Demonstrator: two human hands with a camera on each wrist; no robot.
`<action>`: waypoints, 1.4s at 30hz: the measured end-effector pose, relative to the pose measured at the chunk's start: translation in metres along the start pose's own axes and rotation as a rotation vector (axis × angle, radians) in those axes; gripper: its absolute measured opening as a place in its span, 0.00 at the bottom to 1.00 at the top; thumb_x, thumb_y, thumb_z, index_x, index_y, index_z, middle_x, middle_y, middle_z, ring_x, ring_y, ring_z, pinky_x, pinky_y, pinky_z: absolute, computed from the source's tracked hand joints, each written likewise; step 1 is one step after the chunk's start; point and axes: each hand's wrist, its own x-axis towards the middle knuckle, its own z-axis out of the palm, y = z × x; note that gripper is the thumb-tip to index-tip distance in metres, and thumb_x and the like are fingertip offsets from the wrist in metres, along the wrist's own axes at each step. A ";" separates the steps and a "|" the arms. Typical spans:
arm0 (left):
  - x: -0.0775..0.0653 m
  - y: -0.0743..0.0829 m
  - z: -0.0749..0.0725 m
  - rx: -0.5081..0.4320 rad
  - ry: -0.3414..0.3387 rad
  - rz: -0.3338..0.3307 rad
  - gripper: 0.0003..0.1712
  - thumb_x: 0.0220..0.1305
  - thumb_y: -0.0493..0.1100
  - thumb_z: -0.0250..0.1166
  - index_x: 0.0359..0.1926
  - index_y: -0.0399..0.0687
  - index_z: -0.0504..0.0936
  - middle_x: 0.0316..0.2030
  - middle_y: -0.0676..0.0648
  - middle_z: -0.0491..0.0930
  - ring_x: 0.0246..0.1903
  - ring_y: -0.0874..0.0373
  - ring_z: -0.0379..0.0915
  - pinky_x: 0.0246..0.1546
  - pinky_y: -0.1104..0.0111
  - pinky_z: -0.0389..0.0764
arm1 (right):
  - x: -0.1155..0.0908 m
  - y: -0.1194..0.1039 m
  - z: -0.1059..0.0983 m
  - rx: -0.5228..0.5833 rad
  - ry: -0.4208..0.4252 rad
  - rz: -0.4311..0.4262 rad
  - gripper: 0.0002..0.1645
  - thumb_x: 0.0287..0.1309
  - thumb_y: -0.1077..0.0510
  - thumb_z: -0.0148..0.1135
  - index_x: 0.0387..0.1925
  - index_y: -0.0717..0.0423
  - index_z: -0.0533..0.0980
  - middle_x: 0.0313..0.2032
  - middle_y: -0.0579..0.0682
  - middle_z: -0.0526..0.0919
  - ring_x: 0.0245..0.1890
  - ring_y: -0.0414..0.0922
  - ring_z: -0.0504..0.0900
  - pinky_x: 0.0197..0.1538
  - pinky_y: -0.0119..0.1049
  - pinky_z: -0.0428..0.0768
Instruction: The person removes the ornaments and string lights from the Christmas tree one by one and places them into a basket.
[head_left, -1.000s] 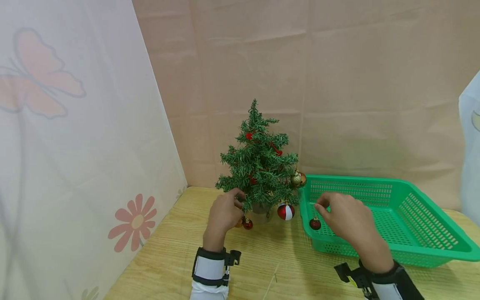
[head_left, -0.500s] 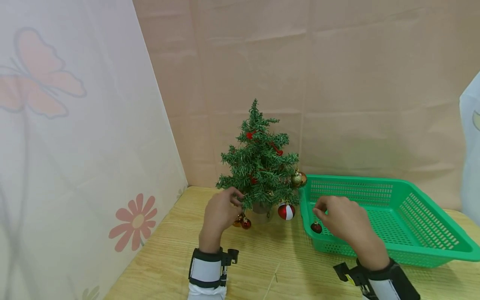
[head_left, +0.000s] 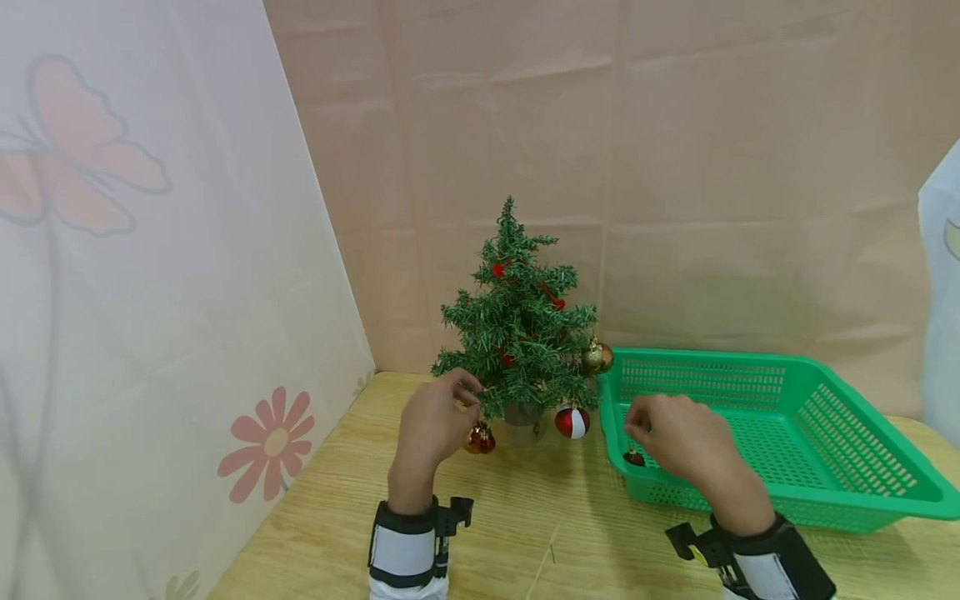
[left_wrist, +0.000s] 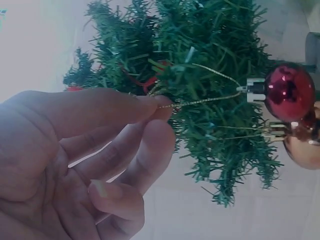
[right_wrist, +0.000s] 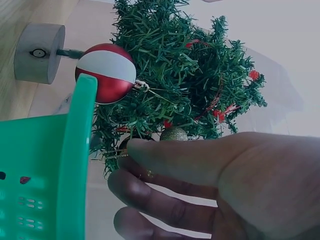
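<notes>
The small artificial Christmas tree (head_left: 517, 325) stands on the wooden table. My left hand (head_left: 435, 421) is at its lower left, and thumb and finger pinch the gold string (left_wrist: 200, 101) of a red bauble (left_wrist: 290, 92). Beside that bauble hangs a copper-gold one (left_wrist: 306, 145). My right hand (head_left: 686, 437) is over the near left corner of the green basket (head_left: 795, 367). A dark red bauble (head_left: 634, 457) hangs just below its fingertips, which seem to pinch the gold string; the bauble's lower part is hidden by the basket rim.
A red-and-white bauble (head_left: 573, 422) hangs at the tree's lower right, with gold baubles (head_left: 595, 357) above it, near the basket's left rim. Red ornaments (head_left: 557, 301) sit among the branches. A flowered curtain (head_left: 187, 292) borders the left side.
My left hand has drawn back to the left and slightly toward me, and the red bauble has shifted left. My right hand has sunk slightly, with its dark red bauble lower in the basket.
</notes>
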 end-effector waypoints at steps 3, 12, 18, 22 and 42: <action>-0.002 0.002 -0.003 0.005 0.007 0.009 0.09 0.61 0.36 0.68 0.43 0.49 0.83 0.36 0.50 0.87 0.24 0.60 0.75 0.24 0.68 0.71 | 0.000 0.001 0.001 -0.007 0.006 -0.024 0.03 0.62 0.57 0.66 0.36 0.48 0.84 0.31 0.42 0.85 0.18 0.39 0.70 0.21 0.36 0.66; -0.005 0.006 -0.006 0.007 0.012 0.031 0.06 0.61 0.38 0.69 0.40 0.51 0.86 0.35 0.51 0.87 0.26 0.60 0.77 0.28 0.67 0.73 | 0.001 0.003 0.003 -0.006 0.001 -0.052 0.04 0.59 0.58 0.68 0.37 0.49 0.83 0.33 0.43 0.86 0.21 0.37 0.73 0.23 0.35 0.69; -0.005 0.007 -0.007 -0.017 0.024 0.049 0.09 0.61 0.38 0.70 0.42 0.51 0.85 0.34 0.51 0.88 0.27 0.59 0.79 0.27 0.67 0.74 | 0.001 0.003 0.004 -0.003 0.001 -0.057 0.05 0.59 0.60 0.69 0.38 0.49 0.84 0.34 0.45 0.86 0.22 0.37 0.75 0.23 0.35 0.70; -0.006 0.008 -0.008 -0.039 0.030 0.059 0.11 0.60 0.37 0.70 0.44 0.51 0.84 0.34 0.51 0.88 0.26 0.60 0.78 0.28 0.67 0.75 | 0.001 0.003 0.004 -0.008 0.009 -0.062 0.05 0.58 0.60 0.69 0.37 0.49 0.84 0.34 0.44 0.86 0.23 0.38 0.76 0.23 0.35 0.71; -0.010 0.011 -0.014 -0.157 0.031 0.154 0.14 0.60 0.36 0.71 0.46 0.51 0.84 0.33 0.52 0.88 0.27 0.63 0.77 0.30 0.69 0.76 | 0.001 -0.003 -0.001 0.019 0.010 -0.014 0.08 0.63 0.54 0.65 0.43 0.49 0.83 0.35 0.46 0.87 0.21 0.38 0.75 0.20 0.36 0.68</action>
